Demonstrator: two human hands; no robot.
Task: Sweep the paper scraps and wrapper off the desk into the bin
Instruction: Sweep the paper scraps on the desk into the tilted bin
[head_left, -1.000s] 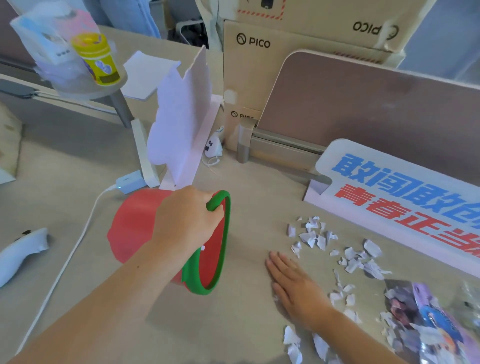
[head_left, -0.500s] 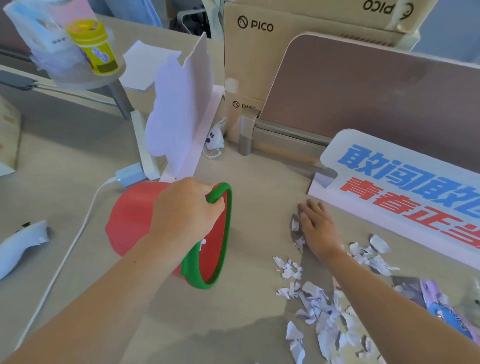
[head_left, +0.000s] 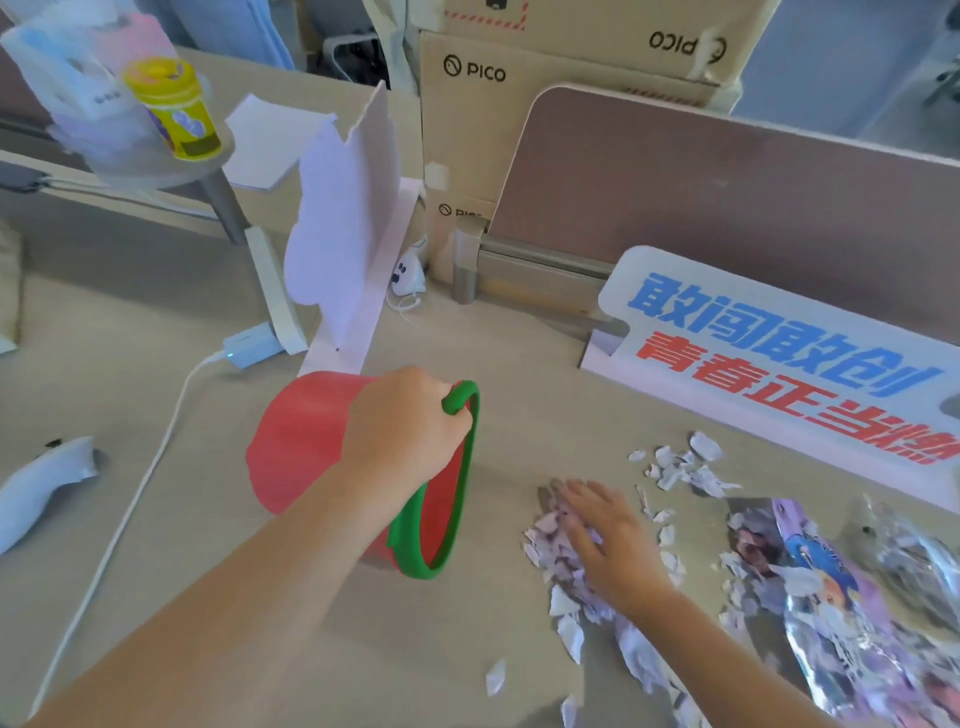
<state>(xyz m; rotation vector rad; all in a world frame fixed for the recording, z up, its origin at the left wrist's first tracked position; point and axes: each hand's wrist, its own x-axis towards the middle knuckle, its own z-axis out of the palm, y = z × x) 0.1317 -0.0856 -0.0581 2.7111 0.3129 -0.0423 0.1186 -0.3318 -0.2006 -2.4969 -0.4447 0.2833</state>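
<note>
A red bin (head_left: 301, 441) with a green rim lies on its side on the beige desk, its mouth facing right. My left hand (head_left: 405, 431) grips the rim at the top. My right hand (head_left: 608, 540) lies flat, fingers spread, on a heap of white paper scraps (head_left: 553, 535) a short way right of the bin's mouth. More scraps (head_left: 685, 467) are scattered farther back, and a few lie near the desk's front edge (head_left: 496, 675). A shiny printed wrapper (head_left: 831, 597) lies at the right.
A white sign (head_left: 769, 358) with blue and red characters leans against the partition at the back right. Cardboard boxes (head_left: 519, 78) stand behind. A torn white sheet (head_left: 343, 228) stands behind the bin. A charger and cable (head_left: 156, 457) and a white controller (head_left: 41, 483) lie left.
My right hand went back toward the sign, then came forward and left again, dragging scraps into a heap closer to the bin's mouth. The left hand and bin have stayed put.
</note>
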